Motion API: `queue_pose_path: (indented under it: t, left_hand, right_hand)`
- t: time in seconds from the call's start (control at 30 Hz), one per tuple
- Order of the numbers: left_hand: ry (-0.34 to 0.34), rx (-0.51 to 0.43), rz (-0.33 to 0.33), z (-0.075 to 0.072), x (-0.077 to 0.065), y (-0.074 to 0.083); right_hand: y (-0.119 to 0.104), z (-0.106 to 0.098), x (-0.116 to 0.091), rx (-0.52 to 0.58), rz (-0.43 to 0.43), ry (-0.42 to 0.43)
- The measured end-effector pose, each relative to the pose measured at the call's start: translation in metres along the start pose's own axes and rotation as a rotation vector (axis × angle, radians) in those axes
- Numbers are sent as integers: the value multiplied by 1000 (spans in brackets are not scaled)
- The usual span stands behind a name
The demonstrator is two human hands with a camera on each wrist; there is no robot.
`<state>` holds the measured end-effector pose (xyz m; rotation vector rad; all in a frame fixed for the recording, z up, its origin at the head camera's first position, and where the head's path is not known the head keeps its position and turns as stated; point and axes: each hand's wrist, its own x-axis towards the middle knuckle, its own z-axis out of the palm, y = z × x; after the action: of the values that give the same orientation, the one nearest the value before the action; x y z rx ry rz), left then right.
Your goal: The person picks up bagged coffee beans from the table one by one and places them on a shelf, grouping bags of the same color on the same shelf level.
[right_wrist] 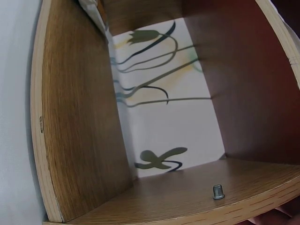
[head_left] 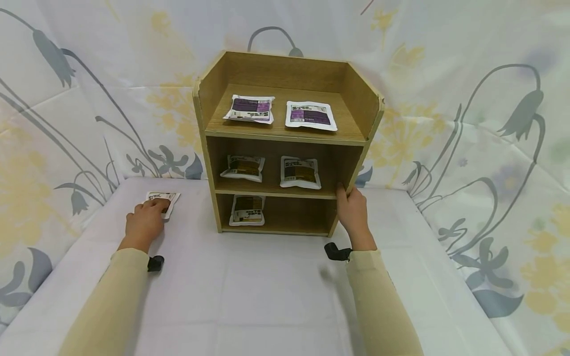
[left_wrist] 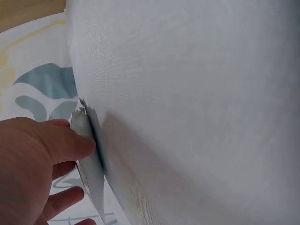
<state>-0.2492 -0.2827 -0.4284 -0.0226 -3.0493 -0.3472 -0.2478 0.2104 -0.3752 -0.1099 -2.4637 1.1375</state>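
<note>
My left hand (head_left: 143, 225) pinches a white packet with a brown label (head_left: 172, 203) at the left of the table. In the left wrist view the packet (left_wrist: 93, 180) shows edge-on, close to the white cloth, with the thumb on one side and fingers behind. My right hand (head_left: 355, 212) grips the right side panel of a small wooden shelf unit (head_left: 285, 74), beside the middle board. Fingertips (right_wrist: 274, 218) show behind the panel's edge in the right wrist view, where the lower compartment (right_wrist: 84, 117) is seen from inside; most of that hand is hidden.
Two purple-labelled packets (head_left: 253, 109) (head_left: 310, 116) lie on the top board. Two brown-labelled packets (head_left: 244, 168) (head_left: 300, 173) lie on the middle one, and another packet (head_left: 247, 210) at the bottom left. A metal peg (right_wrist: 218, 192) sticks out of the inner side panel. Flowered cloth (head_left: 445, 64) hangs behind.
</note>
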Motion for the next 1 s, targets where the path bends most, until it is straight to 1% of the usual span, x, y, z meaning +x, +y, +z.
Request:
queue_pose_path:
  t: [0.17, 0.37, 0.57, 0.83, 1.0]
  left_hand:
    - [25, 12, 23, -2, -1, 0]
    - [57, 12, 17, -1, -3, 3]
    - [151, 33, 35, -3, -4, 6]
    - [252, 29, 65, -11, -7, 14]
    - [284, 39, 80, -15, -9, 19]
  right_hand:
    - [-1, 0, 0, -2, -2, 3]
    - [-1, 1, -1, -4, 4, 0]
    - [0, 1, 0, -9, 11, -7]
    - [1, 1, 0, -11, -4, -10]
    - [1, 1, 0, -6, -9, -10]
